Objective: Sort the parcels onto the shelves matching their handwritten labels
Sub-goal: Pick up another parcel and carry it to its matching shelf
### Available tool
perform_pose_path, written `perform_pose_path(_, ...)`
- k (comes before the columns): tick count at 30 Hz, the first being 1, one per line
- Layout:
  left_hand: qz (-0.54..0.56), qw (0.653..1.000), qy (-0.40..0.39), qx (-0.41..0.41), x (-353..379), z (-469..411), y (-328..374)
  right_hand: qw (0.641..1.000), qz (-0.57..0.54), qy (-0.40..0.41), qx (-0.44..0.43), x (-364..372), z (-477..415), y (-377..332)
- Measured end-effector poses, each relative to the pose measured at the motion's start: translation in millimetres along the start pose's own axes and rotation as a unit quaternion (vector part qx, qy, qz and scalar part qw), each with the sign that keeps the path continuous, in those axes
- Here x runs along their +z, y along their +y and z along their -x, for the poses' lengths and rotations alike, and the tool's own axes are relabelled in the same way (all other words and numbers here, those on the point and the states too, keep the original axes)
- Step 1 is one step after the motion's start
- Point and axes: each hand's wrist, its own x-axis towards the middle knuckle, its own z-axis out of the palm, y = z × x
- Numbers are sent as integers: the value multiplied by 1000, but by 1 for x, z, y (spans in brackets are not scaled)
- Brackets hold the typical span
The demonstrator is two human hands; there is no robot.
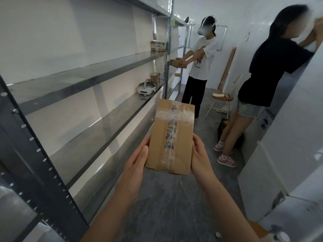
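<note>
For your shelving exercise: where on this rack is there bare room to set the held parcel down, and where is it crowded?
The middle shelf is bare from the dark upright to the headset. The shelf above is bare except a pale sheet. Crowded: the far ends, with the headset and boxes. Both hands hold the parcel.

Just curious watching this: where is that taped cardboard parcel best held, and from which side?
By its two long side edges near the lower end, one hand from each side, as the left hand and right hand do now. The parcel is flat and narrow, so both palms span it.
</note>
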Motion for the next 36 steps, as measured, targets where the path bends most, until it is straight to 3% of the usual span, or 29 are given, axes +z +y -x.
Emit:
perform_pose_path(9,-48,997,-7,55,5,-6,8,1000,14,-2,6,-5,-9,-27)
perform_pose_path(16,-46,995,-35,78,1,-13,13,994,-103,-24,2,-15,-6,-44)
perform_pose_path(24,65,998,8,26,5,-13,25,986,-169,-5,14,-13,3,-50)
perform_pose_path(29,37,998,38,19,10,-13,22,989,-146,-4,-26,-11,5,-51)
perform_pose_path(36,90,995,44,-15,14,-11,19,991,-111,-19,-71,-15,11,-46)
